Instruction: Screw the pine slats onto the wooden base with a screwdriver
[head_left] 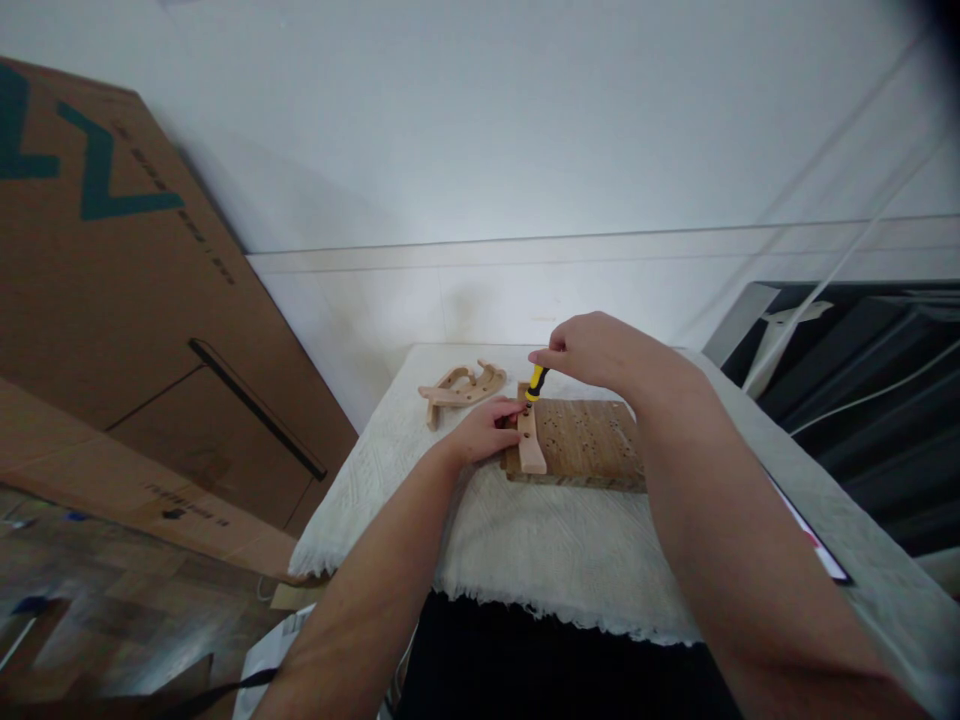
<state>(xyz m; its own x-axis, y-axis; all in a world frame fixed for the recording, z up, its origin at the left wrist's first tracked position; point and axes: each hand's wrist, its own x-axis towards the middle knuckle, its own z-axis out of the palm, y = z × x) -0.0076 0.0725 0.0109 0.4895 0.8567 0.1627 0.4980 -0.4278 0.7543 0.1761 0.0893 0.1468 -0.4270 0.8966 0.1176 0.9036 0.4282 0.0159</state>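
Observation:
My right hand [589, 345] is closed around the top of a yellow-and-black screwdriver [536, 384], which is tilted slightly with its lower end over a dark hole in a light wooden piece [532, 452]. That piece lies across the left end of a thick brown wooden board [585, 438] marked with many small holes. At the piece's left edge, the fingers of my left hand [484, 428] are bent and press against it, holding it on the board. Whether a screw sits under the screwdriver tip is too small to tell.
Light wooden curved parts [465, 386] lie on the fringed white cloth [562, 570], left of the board. A large cardboard box [150, 300] stands to the left, a white wall [487, 130] behind. At the right are a flat white dark-edged object [814, 540] and dark fabric [877, 400].

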